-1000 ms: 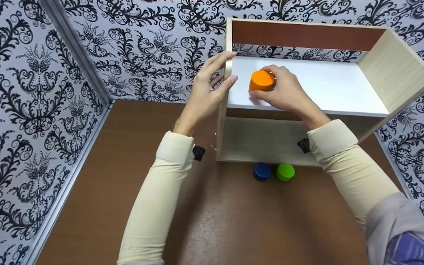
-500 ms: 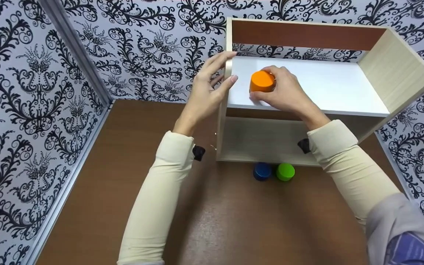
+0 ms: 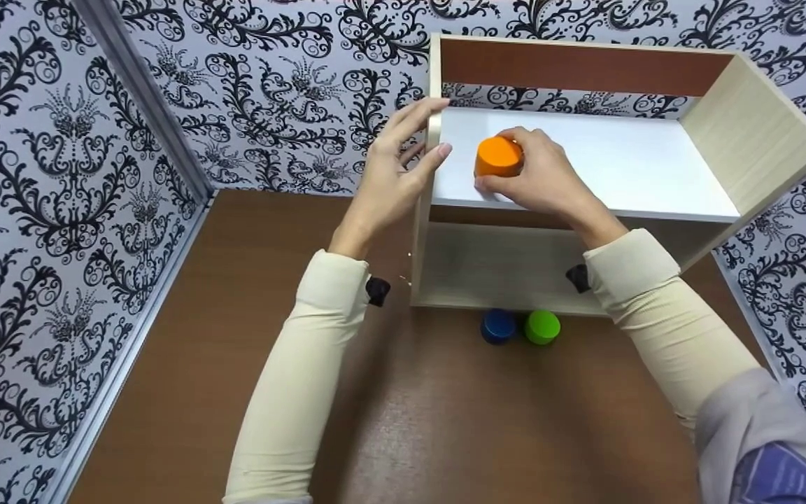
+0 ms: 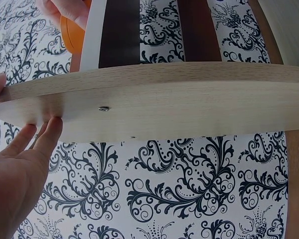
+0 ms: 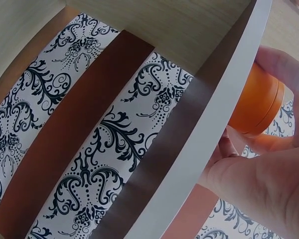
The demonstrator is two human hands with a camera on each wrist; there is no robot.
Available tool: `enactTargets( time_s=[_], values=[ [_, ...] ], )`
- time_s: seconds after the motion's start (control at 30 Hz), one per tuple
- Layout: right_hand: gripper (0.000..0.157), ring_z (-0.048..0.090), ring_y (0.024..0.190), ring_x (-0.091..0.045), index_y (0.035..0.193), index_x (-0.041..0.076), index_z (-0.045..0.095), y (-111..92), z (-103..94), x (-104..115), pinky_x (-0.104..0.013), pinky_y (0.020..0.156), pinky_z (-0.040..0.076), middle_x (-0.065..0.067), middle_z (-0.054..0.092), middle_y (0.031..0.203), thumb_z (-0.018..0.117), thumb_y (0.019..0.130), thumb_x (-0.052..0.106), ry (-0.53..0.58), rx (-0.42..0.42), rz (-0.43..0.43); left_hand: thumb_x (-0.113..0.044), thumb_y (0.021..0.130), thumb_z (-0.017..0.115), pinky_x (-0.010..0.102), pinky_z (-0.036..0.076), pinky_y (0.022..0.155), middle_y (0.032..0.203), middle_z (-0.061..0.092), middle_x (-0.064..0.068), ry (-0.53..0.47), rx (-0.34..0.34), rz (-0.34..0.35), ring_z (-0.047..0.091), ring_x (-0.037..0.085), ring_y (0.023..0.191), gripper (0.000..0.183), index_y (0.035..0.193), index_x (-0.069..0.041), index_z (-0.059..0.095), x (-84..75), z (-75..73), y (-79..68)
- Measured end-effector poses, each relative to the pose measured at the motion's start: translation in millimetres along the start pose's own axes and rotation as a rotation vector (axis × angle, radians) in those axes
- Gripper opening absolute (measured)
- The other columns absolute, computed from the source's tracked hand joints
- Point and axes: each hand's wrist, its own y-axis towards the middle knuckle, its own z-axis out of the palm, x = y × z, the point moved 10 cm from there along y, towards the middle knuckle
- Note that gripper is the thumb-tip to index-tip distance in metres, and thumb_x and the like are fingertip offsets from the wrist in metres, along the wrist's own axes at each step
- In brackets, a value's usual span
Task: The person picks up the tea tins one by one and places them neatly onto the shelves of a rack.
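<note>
A small light-wood shelf unit [image 3: 753,133] has a white upper shelf board [image 3: 627,168]. At the left end of that board my right hand [image 3: 539,168] grips a round orange jar [image 3: 497,154] between thumb and fingers. In the right wrist view a lid seam shows around the jar [image 5: 259,102], which sits close to the board's front edge. My left hand [image 3: 396,157] holds the unit's left side panel [image 4: 179,104] at its front edge, with fingertips [image 4: 52,127] against the outer face.
On the brown table [image 3: 403,427], a blue jar [image 3: 499,327] and a green jar [image 3: 542,327] stand side by side before the unit's bottom shelf [image 3: 501,266]. Patterned walls [image 3: 291,91] close in the back and both sides. A brown back strip [image 3: 585,66] crosses the unit's top.
The orange jar shifts by a hair at most, still in my right hand. My left hand stays where it was on the side panel.
</note>
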Motion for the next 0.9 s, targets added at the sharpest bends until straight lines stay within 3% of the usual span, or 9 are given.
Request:
enactTargets(
  time_s=[0.9],
  values=[
    [0.088, 0.050, 0.120, -0.036, 0.151, 0.003, 0.039, -5.5, -0.9, 0.6, -0.053, 0.108, 0.044, -0.021, 0.047, 0.138, 0.082, 0.084, 0.039, 0.023, 0.014, 0.012, -0.007, 0.097, 0.067, 0.028, 0.045, 0.112, 0.153, 0.042, 0.005, 0.016, 0.013, -0.009, 0.045, 0.014, 0.135, 0.050, 0.146, -0.013, 0.055, 3.5, 0.3, 0.9]
  ],
)
